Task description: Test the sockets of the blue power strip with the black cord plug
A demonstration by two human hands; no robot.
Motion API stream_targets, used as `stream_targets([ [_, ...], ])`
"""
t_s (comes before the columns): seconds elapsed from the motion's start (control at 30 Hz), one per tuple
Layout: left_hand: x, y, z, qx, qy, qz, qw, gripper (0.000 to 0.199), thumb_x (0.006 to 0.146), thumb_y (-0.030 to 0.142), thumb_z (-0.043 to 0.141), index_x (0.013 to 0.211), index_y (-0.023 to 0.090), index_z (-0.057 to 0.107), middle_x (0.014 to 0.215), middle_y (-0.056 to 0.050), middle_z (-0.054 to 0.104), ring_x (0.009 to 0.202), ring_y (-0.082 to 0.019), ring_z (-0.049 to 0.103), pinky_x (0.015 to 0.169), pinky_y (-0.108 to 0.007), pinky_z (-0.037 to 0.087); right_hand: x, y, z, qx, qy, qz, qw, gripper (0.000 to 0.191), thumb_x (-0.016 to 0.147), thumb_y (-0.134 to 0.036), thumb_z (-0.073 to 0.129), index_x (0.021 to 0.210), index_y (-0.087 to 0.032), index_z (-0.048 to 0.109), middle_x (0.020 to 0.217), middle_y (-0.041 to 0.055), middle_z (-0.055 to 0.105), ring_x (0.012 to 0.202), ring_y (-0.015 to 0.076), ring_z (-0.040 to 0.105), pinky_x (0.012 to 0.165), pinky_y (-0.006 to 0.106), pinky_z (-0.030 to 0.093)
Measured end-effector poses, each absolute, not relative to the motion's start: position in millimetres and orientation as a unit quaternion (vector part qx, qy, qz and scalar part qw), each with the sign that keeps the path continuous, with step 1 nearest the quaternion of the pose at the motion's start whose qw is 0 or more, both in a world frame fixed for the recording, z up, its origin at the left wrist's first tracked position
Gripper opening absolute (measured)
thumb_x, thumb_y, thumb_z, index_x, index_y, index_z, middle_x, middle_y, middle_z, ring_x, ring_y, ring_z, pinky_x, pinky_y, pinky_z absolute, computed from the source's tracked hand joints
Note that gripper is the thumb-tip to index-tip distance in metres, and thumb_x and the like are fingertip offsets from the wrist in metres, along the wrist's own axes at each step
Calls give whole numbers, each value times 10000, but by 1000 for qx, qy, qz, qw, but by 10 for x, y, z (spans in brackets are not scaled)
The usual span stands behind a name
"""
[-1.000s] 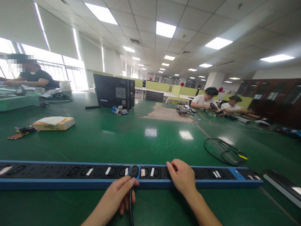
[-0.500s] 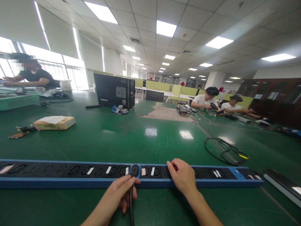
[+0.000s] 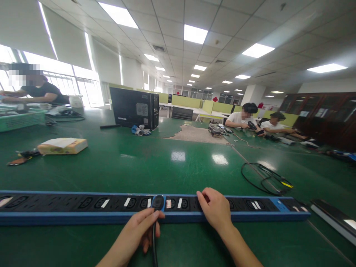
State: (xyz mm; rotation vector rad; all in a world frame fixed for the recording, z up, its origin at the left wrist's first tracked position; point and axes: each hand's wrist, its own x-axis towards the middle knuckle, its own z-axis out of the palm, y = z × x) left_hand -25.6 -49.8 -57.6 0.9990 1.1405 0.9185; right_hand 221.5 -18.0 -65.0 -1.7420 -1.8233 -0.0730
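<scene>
A long blue power strip (image 3: 111, 218) with black sockets and small white labels lies across the green table. A round black plug (image 3: 158, 203) sits on its middle, with a black cord (image 3: 154, 241) running down toward me. My left hand (image 3: 143, 226) pinches the cord end of this plug at the strip's near edge. Further right, my right hand (image 3: 215, 207) rests on the strip with its fingers curled over the sockets; whatever those fingers hold, if anything, is hidden.
Beyond the strip are a tissue pack (image 3: 62, 145), a black computer case (image 3: 134, 108), gloves (image 3: 141, 130) and a coiled black cable (image 3: 267, 178). A dark flat device (image 3: 333, 218) lies at right. People sit at the far left and far right.
</scene>
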Motion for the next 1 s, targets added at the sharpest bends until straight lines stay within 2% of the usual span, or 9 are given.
stream_targets([
  [1.0, -249, -502, -569, 451, 505, 391, 624, 511, 678, 621, 640, 878, 151, 620, 557, 0, 610, 429, -90, 501, 350, -151, 340, 2223, -173, -657, -656, -691, -31, 304, 353, 918, -411, 442, 637, -209, 510, 645, -19, 562, 628, 124, 485, 588, 250, 237],
])
